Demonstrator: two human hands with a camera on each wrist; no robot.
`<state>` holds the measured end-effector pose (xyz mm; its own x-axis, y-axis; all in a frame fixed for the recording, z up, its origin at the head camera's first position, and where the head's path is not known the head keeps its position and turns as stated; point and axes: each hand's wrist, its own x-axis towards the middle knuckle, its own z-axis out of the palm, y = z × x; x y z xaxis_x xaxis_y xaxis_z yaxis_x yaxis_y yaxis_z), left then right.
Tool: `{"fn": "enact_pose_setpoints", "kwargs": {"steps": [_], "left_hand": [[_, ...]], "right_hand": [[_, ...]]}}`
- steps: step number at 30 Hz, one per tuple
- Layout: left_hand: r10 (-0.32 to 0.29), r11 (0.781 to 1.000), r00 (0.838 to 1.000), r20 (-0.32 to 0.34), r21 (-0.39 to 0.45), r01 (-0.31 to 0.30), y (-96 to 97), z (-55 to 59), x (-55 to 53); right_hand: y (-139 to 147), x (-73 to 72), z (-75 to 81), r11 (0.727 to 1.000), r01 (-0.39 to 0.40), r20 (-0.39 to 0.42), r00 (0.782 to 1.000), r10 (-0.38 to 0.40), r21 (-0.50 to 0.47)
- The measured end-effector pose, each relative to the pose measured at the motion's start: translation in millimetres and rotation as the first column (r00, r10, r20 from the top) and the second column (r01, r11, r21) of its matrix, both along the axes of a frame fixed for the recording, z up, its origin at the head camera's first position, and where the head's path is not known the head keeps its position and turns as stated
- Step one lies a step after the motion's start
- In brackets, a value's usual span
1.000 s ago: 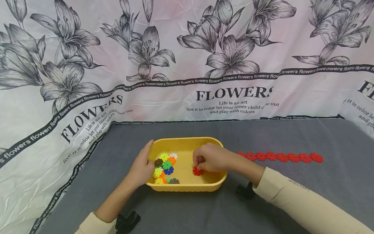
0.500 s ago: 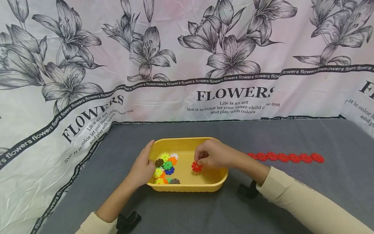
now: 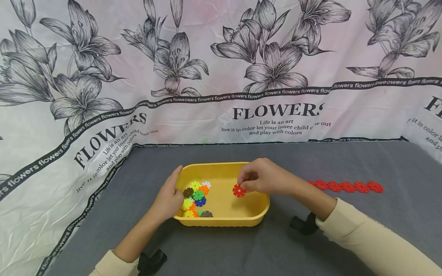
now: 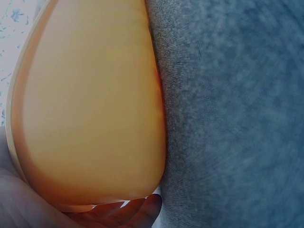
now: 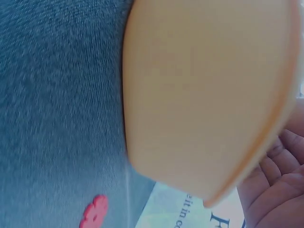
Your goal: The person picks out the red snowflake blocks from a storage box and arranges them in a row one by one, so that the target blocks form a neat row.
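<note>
A yellow plastic basin (image 3: 221,221) stands on the grey cloth. At its left end my left hand (image 3: 167,197) grips the rim; in the left wrist view, fingers (image 4: 147,209) curl round the end wall. My right hand (image 3: 264,176) pinches a red notched disc (image 3: 239,191), a snowflake-shaped building piece, over the right half of the basin. In the right wrist view the basin's wall hides the disc, and part of the right hand (image 5: 280,185) shows behind the rim. Loose discs, among them a green disc (image 3: 198,195) and a blue disc (image 3: 200,202), lie in the basin's left part.
To the right of the basin a row of red discs (image 3: 348,187) lies on the grey cloth (image 3: 221,249); my right forearm hides its left end. A flower-printed white cloth (image 3: 193,119) hangs behind the table. Black wrist mounts (image 3: 304,224) sit below both forearms.
The right hand has raised the red disc from the basin's floor and moved right with it. Its forearm now covers more of the red row. The left hand and basin stay put.
</note>
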<state>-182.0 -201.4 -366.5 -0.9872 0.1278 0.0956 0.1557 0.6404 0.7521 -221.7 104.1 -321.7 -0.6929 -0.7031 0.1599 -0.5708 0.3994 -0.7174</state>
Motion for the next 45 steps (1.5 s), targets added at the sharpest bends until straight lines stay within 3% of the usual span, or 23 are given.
{"fn": "enact_pose_setpoints", "kwargs": {"steps": [23, 45], "left_hand": [[0.001, 1.0, 1.0, -0.002, -0.006, -0.001, -0.1, -0.7, -0.1], [0.004, 1.0, 1.0, 0.012, -0.008, -0.004, 0.4, 0.5, 0.7]], "right_hand": [[47, 12.8, 15.4, 0.992, 0.119, 0.116, 0.987, -0.113, -0.045], [103, 27.0, 10.3, 0.963, 0.267, 0.082, 0.961, -0.264, -0.031]]}}
